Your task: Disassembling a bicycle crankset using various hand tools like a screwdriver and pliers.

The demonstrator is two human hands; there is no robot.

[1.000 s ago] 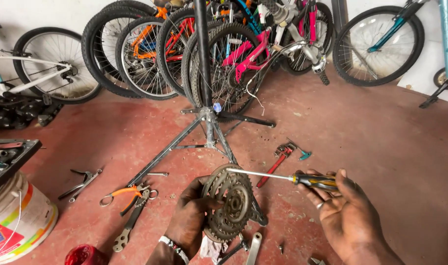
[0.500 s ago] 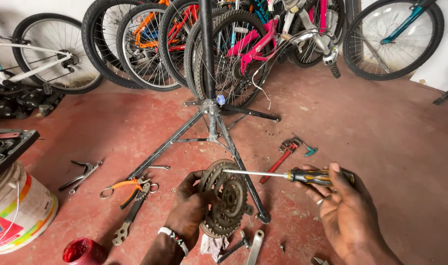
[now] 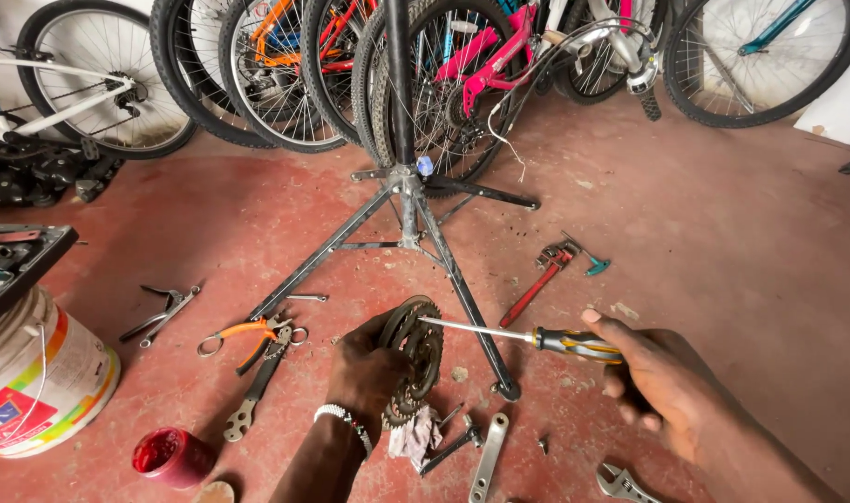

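Note:
My left hand grips a dark toothed sprocket cluster, held on edge just above the red floor. My right hand holds a screwdriver with a yellow and black handle; its thin metal shaft points left and its tip touches the top of the sprocket cluster. A beaded bracelet sits on my left wrist. Under the sprockets lie a rag and a flat wrench.
A black repair stand spreads its legs over the floor ahead. Several bicycles line the back wall. Orange-handled pliers, a red pipe wrench, a red cup and a white bucket lie around.
The view has shifted, so stand and tools sit lower in frame. My left hand has turned the sprocket cluster more on edge. The screwdriver tip stays at the sprockets.

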